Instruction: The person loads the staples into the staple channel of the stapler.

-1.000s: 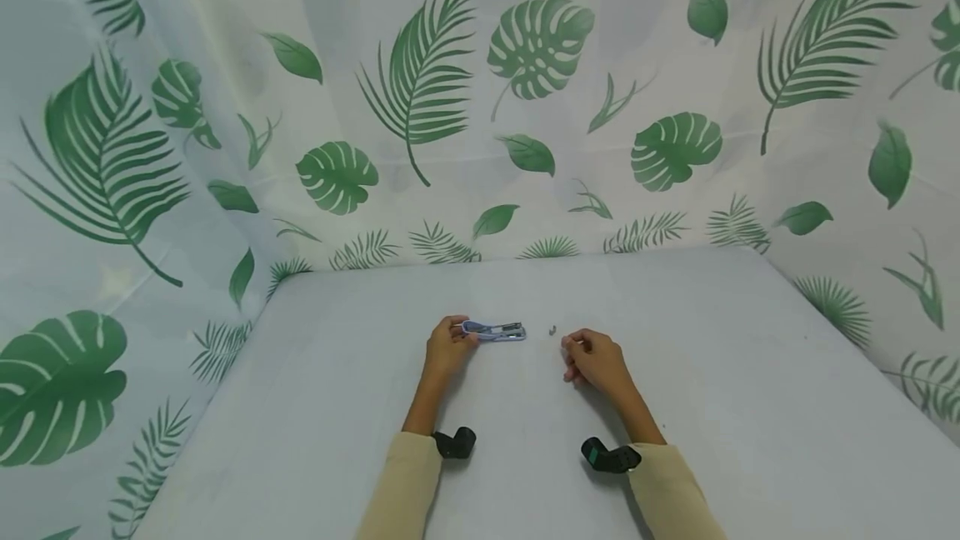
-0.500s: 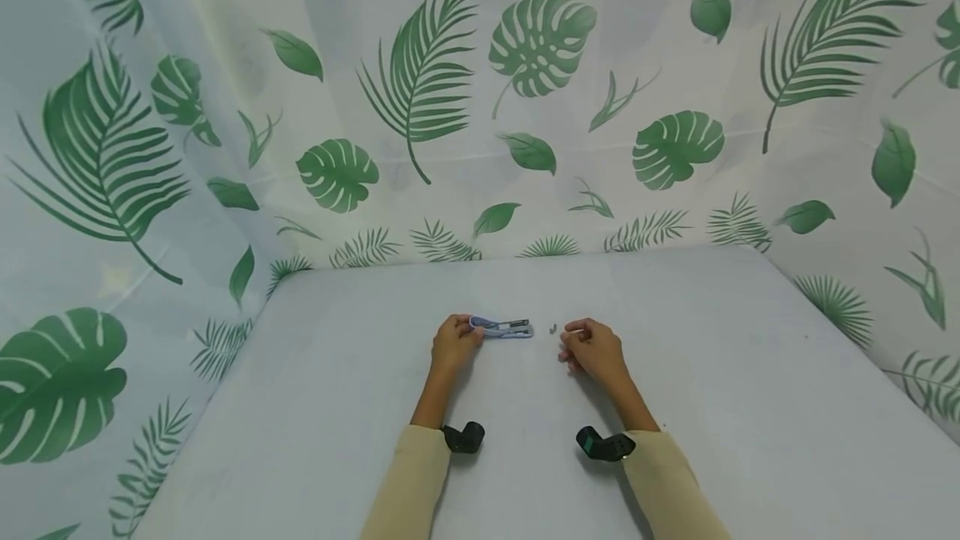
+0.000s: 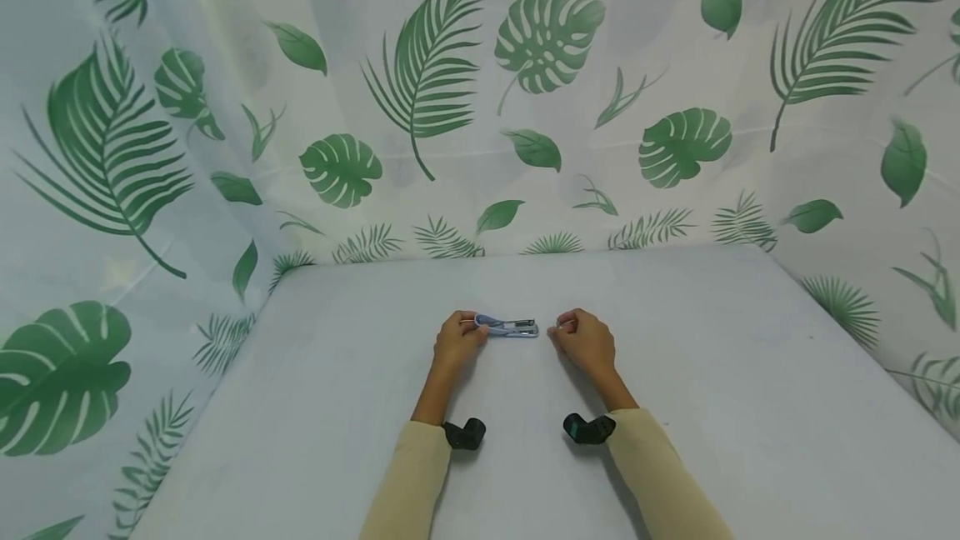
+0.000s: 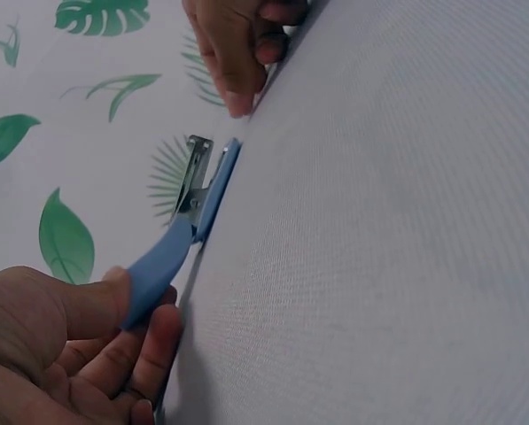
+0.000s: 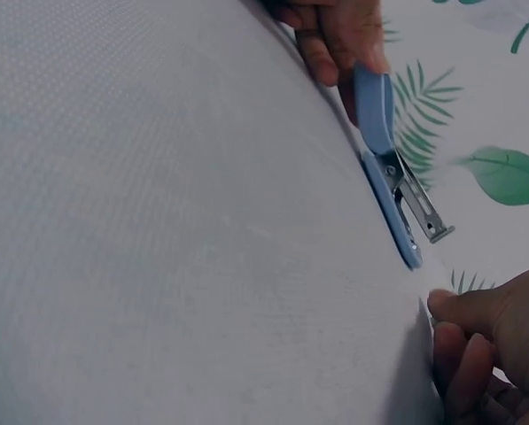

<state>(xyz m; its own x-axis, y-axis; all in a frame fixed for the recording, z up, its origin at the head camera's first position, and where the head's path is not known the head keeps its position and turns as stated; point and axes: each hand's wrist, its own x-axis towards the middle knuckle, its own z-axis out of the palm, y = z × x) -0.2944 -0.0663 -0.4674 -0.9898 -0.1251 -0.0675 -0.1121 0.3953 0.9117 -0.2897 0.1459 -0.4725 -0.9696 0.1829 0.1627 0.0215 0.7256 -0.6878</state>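
A light blue plier-type stapler (image 3: 513, 327) lies low over the white table, its metal arm swung up from its blue base. My left hand (image 3: 459, 342) grips the stapler's handle end, thumb on one side and fingers beneath, as the left wrist view shows. My right hand (image 3: 588, 344) is just right of the stapler's front end and apart from it. In the right wrist view, the thumb and fingers of the right hand (image 5: 494, 345) close together near the table. They pinch at the spot of a small grey piece, seemingly a staple strip, now hidden by the fingertips.
The white table (image 3: 337, 398) extends around both hands. A white curtain (image 3: 450, 190) with green leaf prints stands along its back and sides. Black wrist cameras (image 3: 465, 434) sit on both forearms, above the beige sleeves (image 3: 408, 482).
My right hand has moved left and its fingertips have come over the small grey piece, which was visible before. My left hand has carried the stapler slightly right.
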